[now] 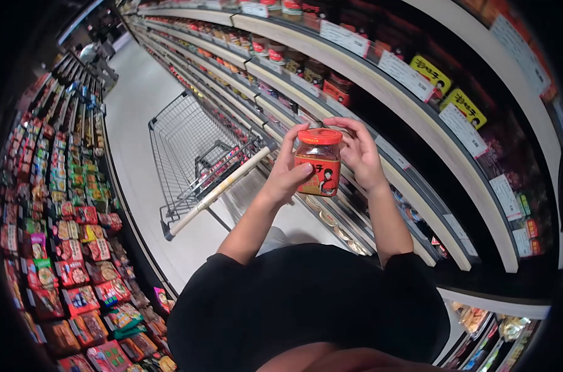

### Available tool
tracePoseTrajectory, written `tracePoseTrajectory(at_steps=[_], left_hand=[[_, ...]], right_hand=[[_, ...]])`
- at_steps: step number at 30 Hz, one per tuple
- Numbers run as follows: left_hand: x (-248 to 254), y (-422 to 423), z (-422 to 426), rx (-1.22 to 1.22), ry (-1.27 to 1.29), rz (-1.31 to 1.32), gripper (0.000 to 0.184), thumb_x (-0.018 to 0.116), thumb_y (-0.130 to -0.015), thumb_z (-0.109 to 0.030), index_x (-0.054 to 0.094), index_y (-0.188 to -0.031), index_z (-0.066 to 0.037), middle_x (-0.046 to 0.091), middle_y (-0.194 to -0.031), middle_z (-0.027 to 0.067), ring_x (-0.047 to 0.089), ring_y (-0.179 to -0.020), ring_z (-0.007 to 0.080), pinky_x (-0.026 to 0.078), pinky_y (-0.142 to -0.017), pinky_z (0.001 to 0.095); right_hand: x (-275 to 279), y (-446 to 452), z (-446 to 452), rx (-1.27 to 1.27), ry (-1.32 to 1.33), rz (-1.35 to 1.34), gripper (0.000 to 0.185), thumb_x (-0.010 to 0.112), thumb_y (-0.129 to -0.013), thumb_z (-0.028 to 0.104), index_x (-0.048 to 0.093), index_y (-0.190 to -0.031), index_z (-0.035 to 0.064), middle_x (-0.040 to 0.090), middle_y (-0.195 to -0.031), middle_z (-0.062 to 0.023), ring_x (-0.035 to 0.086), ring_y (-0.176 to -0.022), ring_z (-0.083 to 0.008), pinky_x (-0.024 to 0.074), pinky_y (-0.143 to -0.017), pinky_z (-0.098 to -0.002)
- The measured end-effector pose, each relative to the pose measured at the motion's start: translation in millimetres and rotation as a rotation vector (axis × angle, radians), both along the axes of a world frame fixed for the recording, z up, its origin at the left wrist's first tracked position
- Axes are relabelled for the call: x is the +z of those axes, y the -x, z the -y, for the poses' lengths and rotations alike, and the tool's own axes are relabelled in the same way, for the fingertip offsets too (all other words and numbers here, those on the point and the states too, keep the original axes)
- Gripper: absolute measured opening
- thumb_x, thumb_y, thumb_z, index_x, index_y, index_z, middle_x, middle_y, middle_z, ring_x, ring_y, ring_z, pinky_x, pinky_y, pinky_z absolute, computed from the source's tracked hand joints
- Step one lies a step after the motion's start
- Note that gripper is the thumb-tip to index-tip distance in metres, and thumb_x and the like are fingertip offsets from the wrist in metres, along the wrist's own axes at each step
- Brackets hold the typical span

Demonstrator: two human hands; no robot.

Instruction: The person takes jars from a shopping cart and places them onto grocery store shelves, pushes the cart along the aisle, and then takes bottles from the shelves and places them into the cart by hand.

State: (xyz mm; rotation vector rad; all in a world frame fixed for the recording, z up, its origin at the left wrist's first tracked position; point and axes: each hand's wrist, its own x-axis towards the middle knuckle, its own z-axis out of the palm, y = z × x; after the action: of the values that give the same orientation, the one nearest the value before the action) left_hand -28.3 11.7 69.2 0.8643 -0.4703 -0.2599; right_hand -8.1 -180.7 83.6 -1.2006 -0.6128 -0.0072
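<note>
A glass jar with a red lid and a red label [319, 167] is upright in front of the chest. My left hand [289, 170] is wrapped round the jar's left side, its thumb across the label. On the other side, my right hand [359, 155] has its fingers curved and apart near the lid, with the index finger reaching over behind the lid; whether it touches the jar is hard to tell.
A wire shopping cart [210, 197] stands ahead to the left. Long shelves [356, 118] with jars and price tags run along the right. Packaged goods [70, 248] line the left side. Far down the aisle is a person [92, 56].
</note>
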Motion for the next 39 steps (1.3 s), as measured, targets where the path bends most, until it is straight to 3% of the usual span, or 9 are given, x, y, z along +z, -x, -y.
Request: tracePoseTrajectory(at_steps=[3, 8, 14, 17, 26, 28, 32, 37, 39], left_hand=[[13.9, -10.7, 9.9, -0.046, -0.042, 0.036, 0.090, 0.074, -0.083, -0.025, 0.019, -0.152, -0.014, 0.036, -0.146, 0.0169, 0.043, -0.133, 0.0288, 0.037, -0.109, 0.0414], [19.5, -42.1, 8.5, -0.159, -0.063, 0.085, 0.087, 0.071, -0.084, -0.031, 0.021, -0.152, -0.012, 0.034, -0.148, 0.0165, 0.040, -0.135, 0.0283, 0.034, -0.111, 0.0420], [12.1, -90.4, -18.1, -0.246, -0.066, 0.182, 0.081, 0.067, -0.087, -0.029, 0.022, -0.152, -0.010, 0.042, -0.144, 0.0163, 0.044, -0.132, 0.0275, 0.031, -0.113, 0.0413], [1.0, -115.8, -32.5, -0.233, -0.119, 0.307, 0.078, 0.068, -0.087, -0.021, 0.025, -0.150, -0.006, 0.045, -0.140, 0.0165, 0.045, -0.131, 0.0267, 0.033, -0.111, 0.0409], [-16.5, -145.7, -44.9, -0.481, -0.254, 0.539, 0.091, 0.075, -0.084, -0.037, 0.024, -0.151, -0.003, 0.036, -0.148, 0.0228, 0.039, -0.137, 0.0331, 0.030, -0.114, 0.0462], [-18.2, -160.8, -54.4, -0.239, -0.395, 1.141, 0.102, 0.078, -0.078, -0.048, 0.024, -0.152, -0.005, 0.028, -0.154, 0.0252, 0.031, -0.142, 0.0403, 0.027, -0.115, 0.0506], [-29.5, -164.3, -67.7, -0.178, -0.455, 1.219, 0.118, 0.089, -0.064, -0.046, 0.020, -0.156, -0.020, 0.023, -0.158, 0.0227, 0.027, -0.145, 0.0423, 0.030, -0.113, 0.0521], [-40.6, -163.3, -66.2, -0.244, -0.422, 1.080, 0.118, 0.092, -0.058, -0.029, 0.024, -0.153, -0.010, 0.037, -0.146, 0.0205, 0.039, -0.137, 0.0363, 0.033, -0.112, 0.0459], [-55.7, -155.3, -55.2, -0.401, -0.172, 0.627, 0.101, 0.085, -0.067, -0.028, 0.030, -0.149, -0.006, 0.042, -0.140, 0.0164, 0.044, -0.132, 0.0312, 0.036, -0.109, 0.0422]], right_hand=[[-7.8, 3.3, 19.0, -0.036, 0.116, 0.136, 0.099, 0.085, -0.074, 0.039, 0.030, -0.149, 0.0055, 0.036, -0.150, -0.0190, 0.039, -0.138, -0.0317, 0.0286, -0.114, -0.0459], [2.5, 7.8, 24.7, -0.274, 0.516, 0.443, 0.124, 0.094, -0.061, 0.039, 0.020, -0.154, 0.0048, 0.026, -0.156, -0.0205, 0.031, -0.143, -0.0342, 0.0242, -0.116, -0.0451], [3.6, 11.6, -20.2, -0.535, 0.643, 0.330, 0.114, 0.090, -0.064, 0.031, 0.024, -0.154, 0.0056, 0.038, -0.150, -0.0199, 0.042, -0.136, -0.0343, 0.0360, -0.111, -0.0448], [-13.0, 2.3, -56.0, -0.547, 0.342, 0.047, 0.104, 0.086, -0.068, 0.010, 0.026, -0.153, 0.0078, 0.043, -0.146, -0.0167, 0.051, -0.129, -0.0258, 0.0496, -0.098, -0.0396], [-42.7, 2.9, -107.9, -0.970, 0.147, 0.120, 0.079, 0.082, -0.072, 0.008, 0.036, -0.136, 0.0075, 0.048, -0.130, -0.0127, 0.052, -0.122, -0.0229, 0.0453, -0.103, -0.0393], [-42.1, 7.0, -107.3, -0.993, 0.061, 0.032, 0.070, 0.077, -0.078, 0.011, 0.035, -0.133, 0.0060, 0.049, -0.127, -0.0120, 0.051, -0.117, -0.0200, 0.0430, -0.101, -0.0360], [-36.7, 7.1, -102.2, -0.973, -0.005, -0.087, 0.060, 0.071, -0.084, 0.014, 0.035, -0.132, 0.0051, 0.050, -0.124, -0.0115, 0.050, -0.115, -0.0181, 0.0412, -0.100, -0.0329], [-47.1, -0.9, -130.7, -0.777, -0.121, -0.335, 0.043, 0.055, -0.098, 0.024, 0.039, -0.133, 0.0064, 0.051, -0.124, -0.0080, 0.050, -0.113, -0.0130, 0.0412, -0.099, -0.0291], [-36.4, -2.0, -138.9, -0.722, -0.359, -0.563, 0.038, 0.051, -0.099, 0.036, 0.043, -0.127, 0.0107, 0.053, -0.124, -0.0087, 0.055, -0.111, -0.0170, 0.0470, -0.093, -0.0347]])
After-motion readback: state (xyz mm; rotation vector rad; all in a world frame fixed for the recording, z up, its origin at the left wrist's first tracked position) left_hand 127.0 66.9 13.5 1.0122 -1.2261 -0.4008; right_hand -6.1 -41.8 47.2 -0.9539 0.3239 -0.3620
